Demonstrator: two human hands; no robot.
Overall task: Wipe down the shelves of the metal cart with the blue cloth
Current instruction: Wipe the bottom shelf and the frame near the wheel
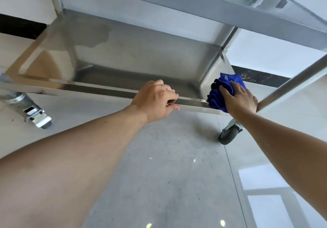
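The metal cart's bottom shelf (134, 54) is a shiny steel tray seen from above and in front. My left hand (155, 100) grips its front rim, fingers curled over the edge. A bunched blue cloth (221, 93) sits on the shelf's near right corner. My right hand (238, 98) lies on the cloth with fingers spread and presses it against the corner. An upper shelf (203, 3) of the cart overhangs at the top.
The cart's right front leg (290, 86) slants up beside my right hand. A grey caster wheel (228, 135) stands under that corner, and a caster with a metal brake (35, 116) at the left. Glossy grey floor tiles (168, 174) lie below.
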